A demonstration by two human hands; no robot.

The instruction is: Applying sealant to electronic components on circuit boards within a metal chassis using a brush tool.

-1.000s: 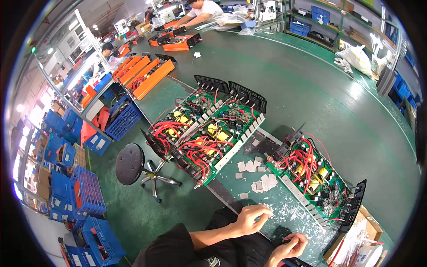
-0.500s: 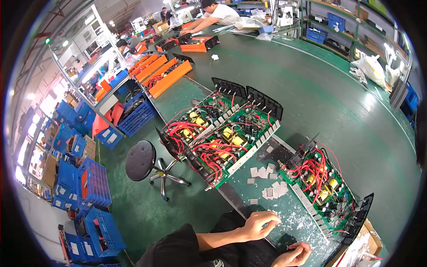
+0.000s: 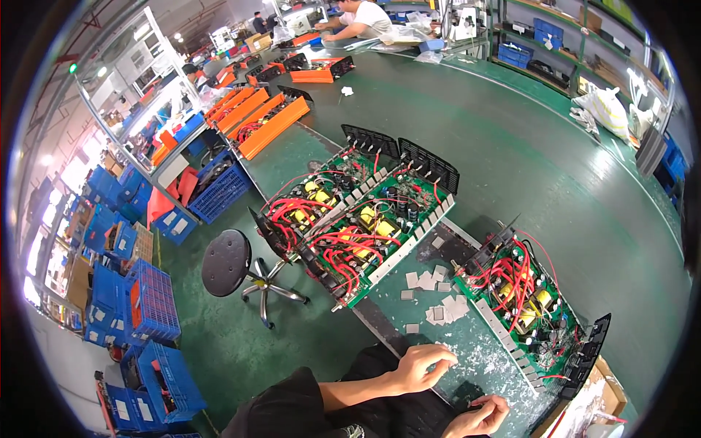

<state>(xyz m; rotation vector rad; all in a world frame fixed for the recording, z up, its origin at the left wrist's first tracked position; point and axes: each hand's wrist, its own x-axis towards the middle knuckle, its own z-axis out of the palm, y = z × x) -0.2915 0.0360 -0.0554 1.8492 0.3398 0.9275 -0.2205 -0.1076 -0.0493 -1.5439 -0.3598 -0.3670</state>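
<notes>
My left hand (image 3: 425,368) hovers over the near edge of the green bench with thumb and forefinger pinched; whatever is between them is too small to make out. Lower and to its right, my right hand (image 3: 482,416) is curled with its fingertips together, and its contents cannot be seen. Beyond my hands lie several thin grey square pads (image 3: 454,309), some overlapping. White residue (image 3: 478,363) is smeared on the bench beside them. To the right rests an open circuit board assembly (image 3: 522,292) with red wires, yellow transformers and a black end panel. Two similar assemblies (image 3: 383,226) stand side by side, further left.
Orange-cased units (image 3: 274,128) line the bench at the far left. A round black stool (image 3: 226,263) stands on the floor to the left, near stacked blue crates (image 3: 151,299). A cardboard box (image 3: 610,394) sits at the lower right. Another person (image 3: 363,20) works at the far end.
The view has shifted slightly, moving the scene a little left. My hands keep nearly the same pose. The far person's arms have drawn back from the orange unit.
</notes>
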